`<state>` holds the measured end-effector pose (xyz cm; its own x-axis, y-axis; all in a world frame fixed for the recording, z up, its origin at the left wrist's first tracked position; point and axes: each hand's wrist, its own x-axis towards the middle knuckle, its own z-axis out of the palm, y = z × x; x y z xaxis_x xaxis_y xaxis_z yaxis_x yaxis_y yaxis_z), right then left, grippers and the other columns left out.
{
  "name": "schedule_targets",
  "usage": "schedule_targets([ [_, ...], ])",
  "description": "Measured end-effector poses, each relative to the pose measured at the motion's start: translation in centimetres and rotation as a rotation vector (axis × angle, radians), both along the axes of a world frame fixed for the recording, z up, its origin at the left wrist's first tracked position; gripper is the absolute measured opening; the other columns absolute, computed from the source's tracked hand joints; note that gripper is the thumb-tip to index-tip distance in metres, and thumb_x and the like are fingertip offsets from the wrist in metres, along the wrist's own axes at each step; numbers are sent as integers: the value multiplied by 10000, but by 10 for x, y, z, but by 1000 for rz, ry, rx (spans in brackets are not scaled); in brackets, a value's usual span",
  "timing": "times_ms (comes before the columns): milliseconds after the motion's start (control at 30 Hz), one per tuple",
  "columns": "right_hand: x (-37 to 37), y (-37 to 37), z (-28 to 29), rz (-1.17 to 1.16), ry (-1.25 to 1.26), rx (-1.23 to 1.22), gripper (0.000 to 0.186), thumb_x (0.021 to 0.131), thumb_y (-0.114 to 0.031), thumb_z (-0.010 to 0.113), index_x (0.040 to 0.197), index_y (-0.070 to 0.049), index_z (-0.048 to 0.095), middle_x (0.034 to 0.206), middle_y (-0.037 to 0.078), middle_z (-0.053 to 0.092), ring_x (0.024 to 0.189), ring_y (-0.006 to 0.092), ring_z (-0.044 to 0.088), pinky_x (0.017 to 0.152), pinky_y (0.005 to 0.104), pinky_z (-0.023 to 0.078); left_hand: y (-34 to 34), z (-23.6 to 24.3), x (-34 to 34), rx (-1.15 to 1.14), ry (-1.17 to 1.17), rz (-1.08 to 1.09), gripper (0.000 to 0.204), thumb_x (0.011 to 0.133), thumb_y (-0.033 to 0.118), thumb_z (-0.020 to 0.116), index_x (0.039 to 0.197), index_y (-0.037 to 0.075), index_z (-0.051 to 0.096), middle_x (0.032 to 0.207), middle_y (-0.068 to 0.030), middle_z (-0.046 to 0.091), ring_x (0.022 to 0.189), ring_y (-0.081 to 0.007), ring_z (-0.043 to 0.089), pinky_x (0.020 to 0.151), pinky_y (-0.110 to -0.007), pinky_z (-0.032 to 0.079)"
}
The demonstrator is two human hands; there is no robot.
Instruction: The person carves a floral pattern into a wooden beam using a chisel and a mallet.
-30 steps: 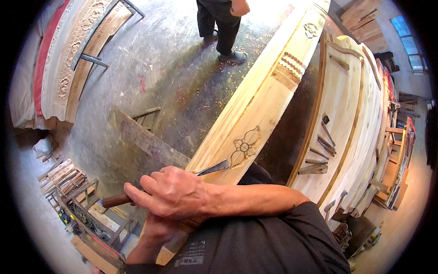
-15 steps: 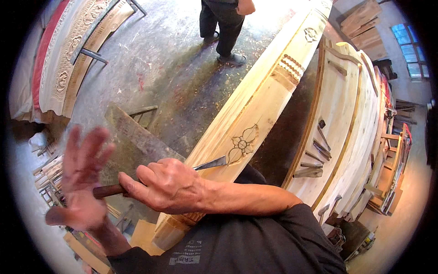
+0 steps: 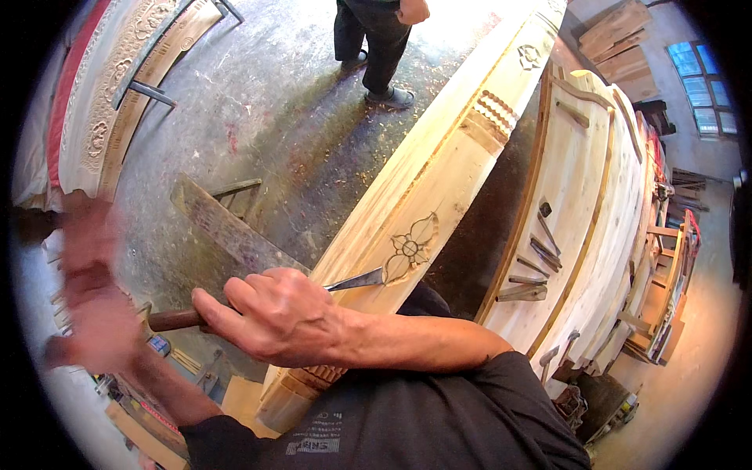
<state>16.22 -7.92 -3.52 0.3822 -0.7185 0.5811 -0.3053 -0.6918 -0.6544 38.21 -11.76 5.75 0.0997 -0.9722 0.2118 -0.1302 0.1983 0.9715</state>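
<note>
My right hand (image 3: 274, 317) is wrapped around a wood chisel, its arm crossing in front of my body. The chisel's brown handle (image 3: 176, 319) sticks out to the left of the fist. Its steel blade (image 3: 356, 280) points right, the tip at the lower edge of a carved flower motif (image 3: 410, 247). That motif sits on a long pale wooden beam (image 3: 446, 184) running away to the upper right. My left hand (image 3: 94, 313), smeared by motion, is raised beyond the handle's end, apart from it. Its fingers look stretched out, with the thumb apart, and nothing shows in it.
Several chisels and a mallet-like tool (image 3: 546, 211) lie on a curved wooden panel (image 3: 580, 204) at the right. A person (image 3: 380, 47) in dark trousers stands across the beam. A carved curved panel (image 3: 106, 117) rests at the far left. A trestle (image 3: 235, 227) stands below the beam.
My left hand has swung left, away from the chisel's handle end, and blurred more. The right hand keeps its hold, with the blade tip still by the flower. The view has shifted slightly.
</note>
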Motion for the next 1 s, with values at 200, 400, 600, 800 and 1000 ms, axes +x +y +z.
schedule_targets([
  [200,-3,-4,5,-6,-17,-4,395,918,-212,688,1217,48,694,743,56,564,630,217,644,518,367,501,3,-3,18,-72,-42,-105,1440,776,1088,289,1579,-96,454,1402,-313,660,1324,-416,652,1172,-512,474],
  [400,-6,4,19,-106,109,-323,438,833,-188,695,1188,64,742,717,-9,479,603,118,515,508,284,334,37,-5,27,15,43,-183,1349,846,1042,271,1508,-104,533,1217,-301,744,1102,-386,740,1035,-495,542],
  [600,5,13,5,70,201,-228,418,885,-201,660,1167,101,721,737,47,586,631,180,606,526,323,424,57,-6,20,171,-87,-307,1171,928,951,347,1408,-79,633,1164,-274,757,1020,-394,761,927,-507,607],
  [800,4,13,-3,117,228,-136,333,914,-185,674,1140,54,724,732,48,574,617,184,629,507,330,464,60,-13,11,391,-39,-257,1320,802,1047,365,1403,-100,623,1159,-269,758,1036,-385,766,913,-502,628],
  [1000,3,13,-6,137,209,-100,295,935,-181,674,1138,28,718,742,52,575,619,187,639,507,332,477,52,-22,12,350,-68,-316,1312,822,1034,354,1392,-116,624,1151,-267,763,1022,-384,773,902,-503,633],
])
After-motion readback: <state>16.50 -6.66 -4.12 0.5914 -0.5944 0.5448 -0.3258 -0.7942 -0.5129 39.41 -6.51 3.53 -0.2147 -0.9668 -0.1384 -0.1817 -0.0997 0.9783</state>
